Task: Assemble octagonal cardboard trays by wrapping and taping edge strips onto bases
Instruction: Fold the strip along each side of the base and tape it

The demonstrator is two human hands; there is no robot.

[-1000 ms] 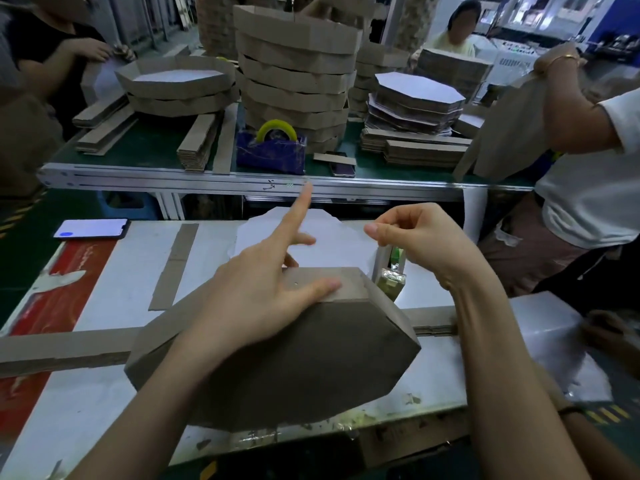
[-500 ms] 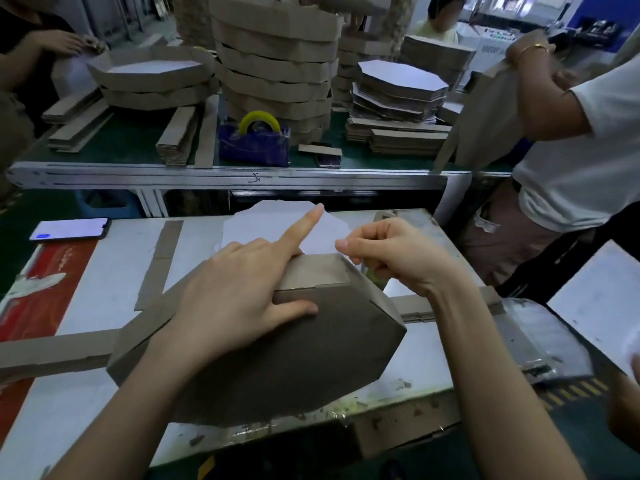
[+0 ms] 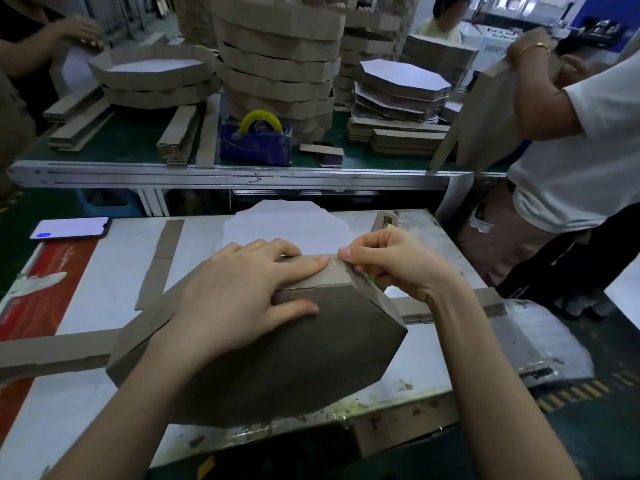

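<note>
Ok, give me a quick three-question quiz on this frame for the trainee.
1. True or false: the left hand lies flat on the tray.
2. What does the right hand pinch at the tray's top edge? A) tape B) a pen C) scissors
3. What colour is the roll in the blue dispenser on the far bench?
Key: 1 true; 2 A; 3 yellow.
</note>
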